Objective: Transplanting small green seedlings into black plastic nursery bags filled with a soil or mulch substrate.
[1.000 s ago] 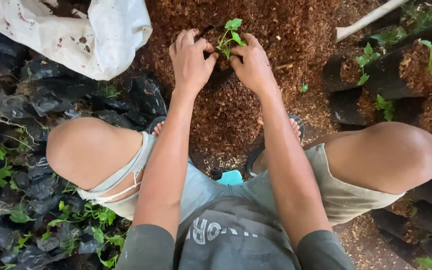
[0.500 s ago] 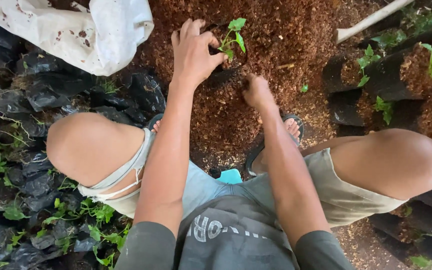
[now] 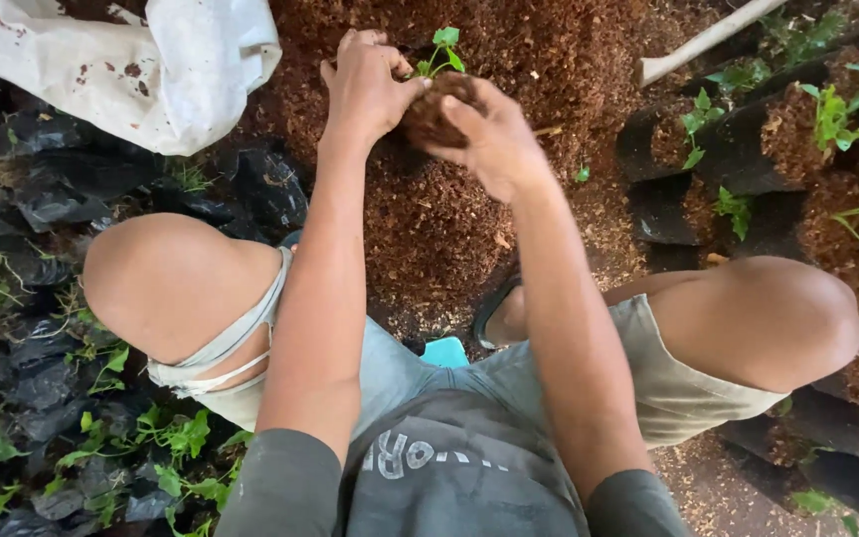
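Right hand (image 3: pixel 489 139) has lifted a scoop of soil (image 3: pixel 436 111) beside the seedling (image 3: pixel 438 50).

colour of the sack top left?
White sack, flecked with reddish-brown dirt; head view.

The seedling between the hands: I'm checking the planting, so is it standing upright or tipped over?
Upright. The seedling has its leaves raised above the brown planting mix, between the left hand and the right hand, which holds a clump of mix.
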